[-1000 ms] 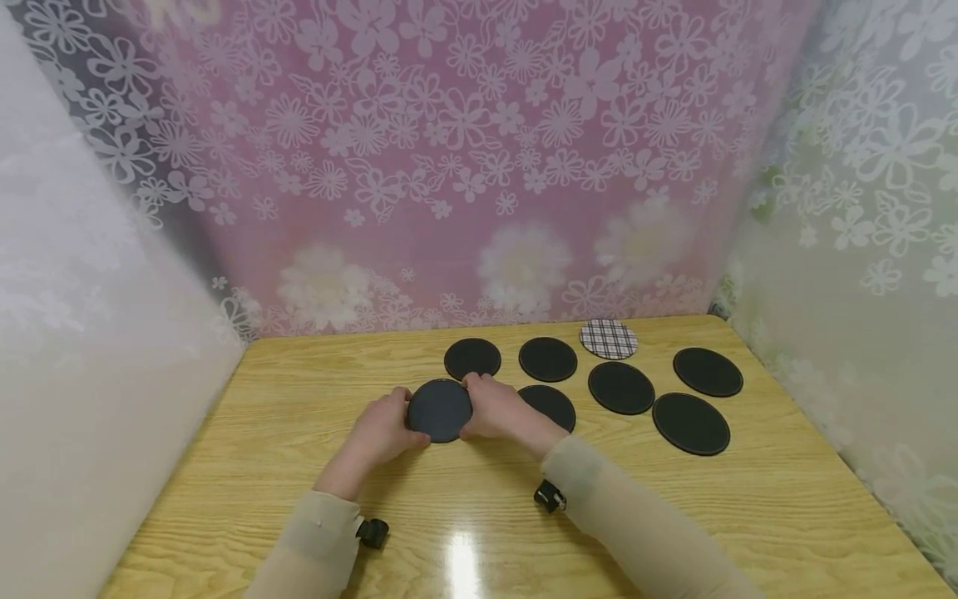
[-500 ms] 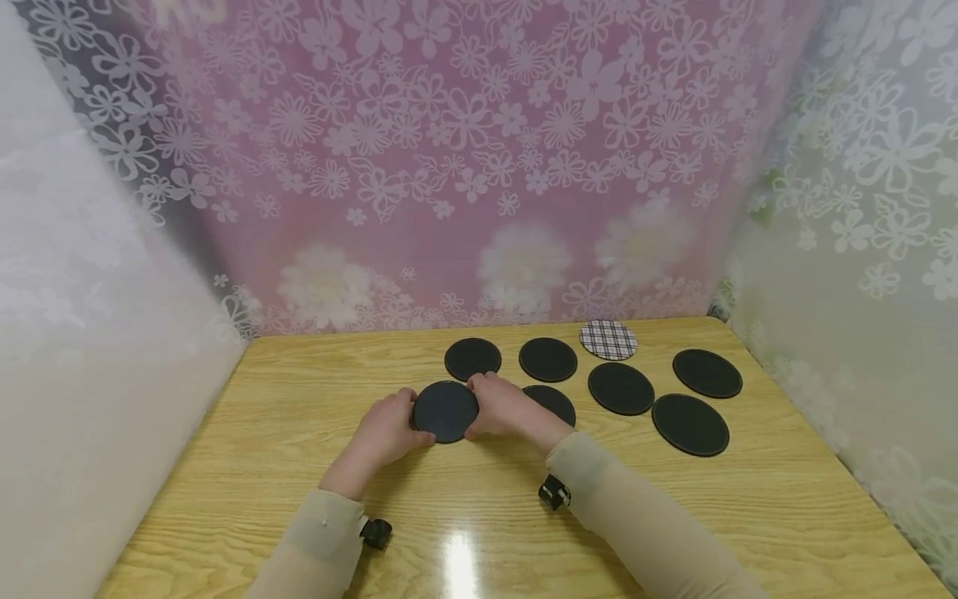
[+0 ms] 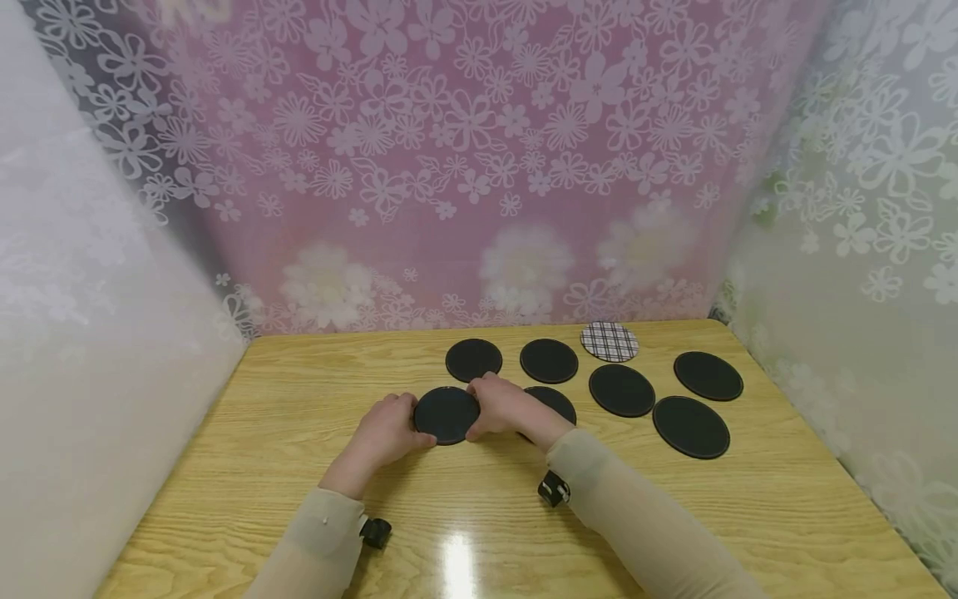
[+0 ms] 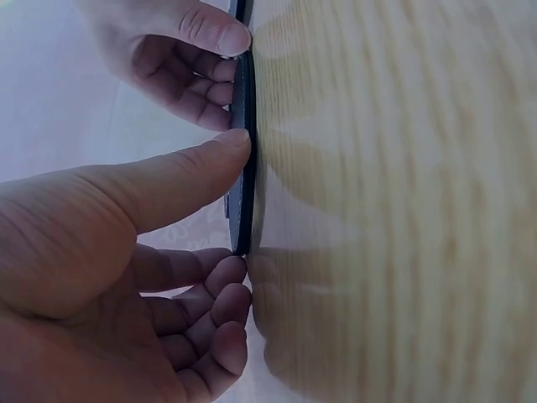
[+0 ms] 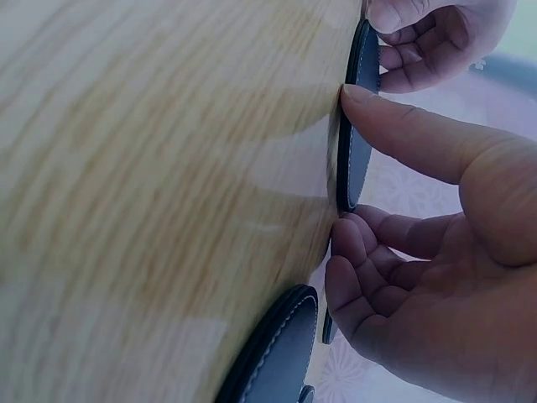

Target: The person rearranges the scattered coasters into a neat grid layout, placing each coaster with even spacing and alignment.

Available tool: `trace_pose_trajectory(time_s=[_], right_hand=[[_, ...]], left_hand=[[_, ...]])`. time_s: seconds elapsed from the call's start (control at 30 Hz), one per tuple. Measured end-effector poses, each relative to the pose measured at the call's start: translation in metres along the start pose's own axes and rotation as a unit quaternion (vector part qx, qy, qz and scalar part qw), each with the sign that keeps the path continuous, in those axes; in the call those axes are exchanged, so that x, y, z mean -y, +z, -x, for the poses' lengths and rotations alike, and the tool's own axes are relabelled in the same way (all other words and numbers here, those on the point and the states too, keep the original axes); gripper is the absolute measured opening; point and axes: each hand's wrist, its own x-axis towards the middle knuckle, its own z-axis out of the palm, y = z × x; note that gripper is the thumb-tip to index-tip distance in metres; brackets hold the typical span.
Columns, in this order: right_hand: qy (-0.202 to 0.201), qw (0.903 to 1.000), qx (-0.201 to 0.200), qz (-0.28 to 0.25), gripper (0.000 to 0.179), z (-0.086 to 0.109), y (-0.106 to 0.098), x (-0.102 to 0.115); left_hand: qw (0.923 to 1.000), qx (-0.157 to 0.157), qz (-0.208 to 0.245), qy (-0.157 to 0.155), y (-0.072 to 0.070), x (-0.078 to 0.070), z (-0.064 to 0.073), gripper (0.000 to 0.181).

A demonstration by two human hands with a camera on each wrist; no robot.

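Observation:
A round black coaster (image 3: pixel 446 416) with a stitched edge lies between the two hands, nearly flat at the tabletop. On its left side, the left hand (image 3: pixel 385 433) holds the rim between thumb and fingers. The right hand (image 3: pixel 505 408) grips the opposite rim in the same way. In the left wrist view the coaster (image 4: pixel 241 193) shows edge-on, very close to the wood; whether its whole underside touches cannot be told. From the right wrist, white stitching runs along the coaster (image 5: pixel 357 159). Partly behind the right hand is another black coaster (image 3: pixel 552 405).
More black coasters lie flat behind and to the right: one at the back (image 3: pixel 474 359), a neighbouring coaster (image 3: pixel 550 360), and several further right, including the rightmost coaster (image 3: pixel 708 375). A plaid coaster (image 3: pixel 609 341) sits near the wooden table's (image 3: pixel 299 374) back edge. Flowered curtains (image 3: pixel 479 166) enclose three sides.
Both hands have shifted slightly right with the coaster, then stayed nearly still. The coaster has gone from tilted towards the camera to nearly flat, and its top looks darker.

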Motion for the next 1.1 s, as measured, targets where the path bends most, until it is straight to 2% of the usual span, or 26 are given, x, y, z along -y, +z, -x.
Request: trace_pose_trajectory(time_s=[0.43,0.73,0.87,1.0,1.1], right_hand=[[-0.008,0.9998,0.003,0.015,0.078,-0.001,0.0,-0.003],[-0.01,0.9999,0.011,0.005,0.077,-0.001,-0.002,-0.004],[-0.014,0.9998,0.016,-0.001,0.08,0.0,-0.005,-0.006],[-0.013,0.9999,0.0,-0.006,0.083,0.003,-0.009,-0.008],[-0.008,0.9997,-0.022,-0.01,0.079,0.004,-0.012,-0.01]], left_hand=[[1.0,0.005,-0.001,0.007,-0.001,0.0,0.001,0.061],[0.9998,0.007,0.018,0.006,-0.001,-0.001,0.001,0.061],[0.9991,0.011,0.041,-0.005,-0.004,0.002,0.001,0.071],[0.9983,0.006,0.055,-0.019,-0.006,0.003,0.001,0.08],[0.9984,-0.008,0.05,-0.024,-0.006,0.004,0.001,0.076]])
